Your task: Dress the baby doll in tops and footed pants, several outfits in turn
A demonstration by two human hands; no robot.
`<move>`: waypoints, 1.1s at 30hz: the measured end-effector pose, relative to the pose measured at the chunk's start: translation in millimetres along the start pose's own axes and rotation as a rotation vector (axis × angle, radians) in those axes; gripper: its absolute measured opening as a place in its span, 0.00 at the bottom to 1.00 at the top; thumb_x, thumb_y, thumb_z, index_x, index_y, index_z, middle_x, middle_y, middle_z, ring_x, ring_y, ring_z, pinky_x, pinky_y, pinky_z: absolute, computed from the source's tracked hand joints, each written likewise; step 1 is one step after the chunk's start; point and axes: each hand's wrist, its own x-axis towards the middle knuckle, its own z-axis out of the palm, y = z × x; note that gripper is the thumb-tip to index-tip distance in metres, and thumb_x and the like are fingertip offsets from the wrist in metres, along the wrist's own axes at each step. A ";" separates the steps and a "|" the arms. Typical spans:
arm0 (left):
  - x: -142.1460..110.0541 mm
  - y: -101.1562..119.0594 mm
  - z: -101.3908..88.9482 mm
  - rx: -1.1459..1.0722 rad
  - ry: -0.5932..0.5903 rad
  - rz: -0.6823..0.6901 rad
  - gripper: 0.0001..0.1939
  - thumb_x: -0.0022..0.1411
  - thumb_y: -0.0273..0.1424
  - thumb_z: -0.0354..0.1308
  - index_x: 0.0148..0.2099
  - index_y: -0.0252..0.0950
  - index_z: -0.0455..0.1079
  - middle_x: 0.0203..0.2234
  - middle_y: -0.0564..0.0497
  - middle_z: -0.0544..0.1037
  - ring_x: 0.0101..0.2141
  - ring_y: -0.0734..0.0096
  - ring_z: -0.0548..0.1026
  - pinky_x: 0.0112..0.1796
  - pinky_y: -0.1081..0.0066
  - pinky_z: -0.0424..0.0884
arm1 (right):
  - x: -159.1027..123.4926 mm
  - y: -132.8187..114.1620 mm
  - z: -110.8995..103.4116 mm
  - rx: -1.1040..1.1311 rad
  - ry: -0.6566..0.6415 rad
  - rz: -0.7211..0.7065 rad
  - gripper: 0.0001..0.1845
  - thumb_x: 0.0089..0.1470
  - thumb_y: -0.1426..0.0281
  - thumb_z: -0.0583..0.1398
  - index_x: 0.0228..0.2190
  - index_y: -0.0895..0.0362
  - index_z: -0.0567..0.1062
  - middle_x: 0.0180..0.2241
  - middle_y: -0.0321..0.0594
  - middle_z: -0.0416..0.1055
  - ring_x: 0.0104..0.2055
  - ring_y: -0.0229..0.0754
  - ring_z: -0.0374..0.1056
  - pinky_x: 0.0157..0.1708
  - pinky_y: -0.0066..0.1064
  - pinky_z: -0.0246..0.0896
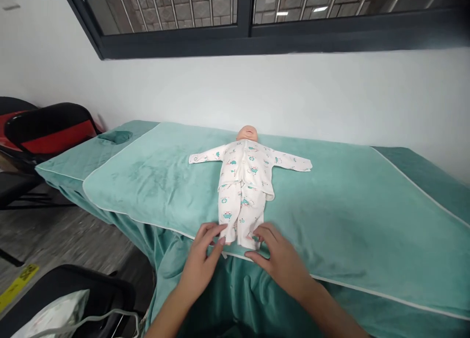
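A baby doll (247, 132) lies on its back in a white printed top (245, 164) and matching trousers (229, 208). The top's sleeves stretch out to both sides, and no doll hands show at the cuffs. At the trousers' bottom hem, my left hand (203, 252) has its thumb and fingers bent around the edge of the left-side leg. My right hand (281, 259) is at the other leg's hem, fingers on the cloth and thumb by its lower edge. The doll's feet are mostly hidden by the cloth.
A green mat (330, 205) with white piping covers the bed, beneath a white wall and a barred window. Red-and-black chairs (55, 132) stand at the left. Near the front left, a dark chair (106, 289) carries a white packet (55, 313) and a cable.
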 end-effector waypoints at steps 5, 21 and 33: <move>-12.1 -4.8 12.4 0.113 0.089 0.126 0.16 0.67 0.27 0.57 0.56 0.44 0.70 0.46 0.48 0.71 0.47 0.69 0.74 0.48 0.70 0.74 | -16.0 -12.2 20.5 0.084 0.122 0.078 0.03 0.65 0.73 0.56 0.36 0.53 0.67 0.35 0.38 0.67 0.36 0.40 0.67 0.36 0.31 0.63; -1.4 12.1 19.4 0.308 0.200 0.450 0.18 0.63 0.14 0.53 0.52 0.35 0.70 0.38 0.47 0.70 0.39 0.68 0.70 0.38 0.69 0.73 | -50.6 -22.2 37.5 0.105 0.222 0.188 0.05 0.65 0.72 0.54 0.36 0.53 0.69 0.36 0.39 0.68 0.37 0.39 0.68 0.36 0.28 0.65; -11.6 10.4 10.1 0.244 0.301 0.334 0.16 0.64 0.18 0.53 0.51 0.39 0.68 0.39 0.49 0.71 0.40 0.70 0.73 0.42 0.70 0.74 | -35.7 -41.6 9.0 0.074 0.325 0.090 0.05 0.64 0.73 0.57 0.39 0.50 0.69 0.39 0.43 0.71 0.40 0.44 0.71 0.38 0.34 0.70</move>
